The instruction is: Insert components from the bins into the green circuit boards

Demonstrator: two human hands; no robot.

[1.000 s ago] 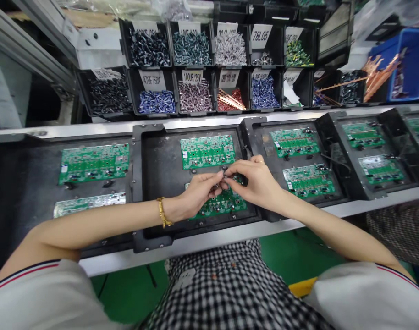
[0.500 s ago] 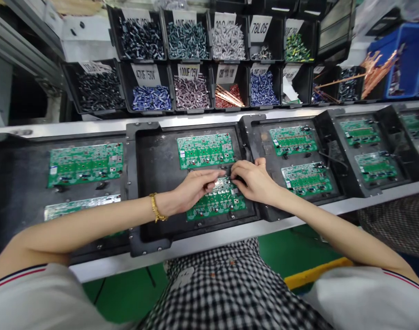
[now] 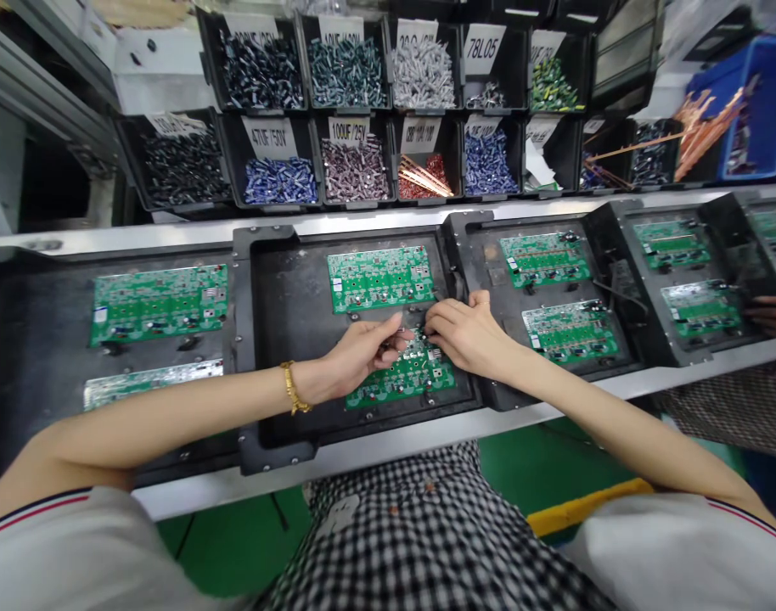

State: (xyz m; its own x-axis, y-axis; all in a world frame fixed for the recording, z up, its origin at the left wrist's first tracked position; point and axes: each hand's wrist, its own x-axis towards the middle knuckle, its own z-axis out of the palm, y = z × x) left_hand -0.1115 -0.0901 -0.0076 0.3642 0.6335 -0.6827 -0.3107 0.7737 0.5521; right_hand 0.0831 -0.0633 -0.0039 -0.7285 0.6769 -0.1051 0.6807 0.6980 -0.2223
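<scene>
The left hand [image 3: 361, 356] hid some of the green board [image 3: 406, 380] by the near edge of the tray [image 3: 289, 318].

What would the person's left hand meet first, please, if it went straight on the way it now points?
The left hand would probably meet the right hand first, though their heights above the green board beneath are unclear.

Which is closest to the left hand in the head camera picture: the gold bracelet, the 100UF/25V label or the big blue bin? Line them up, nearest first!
1. Gold bracelet: on the wrist, just behind the left hand.
2. 100UF/25V label: beyond the hand, lower bin row.
3. Blue bin: far right.
</scene>
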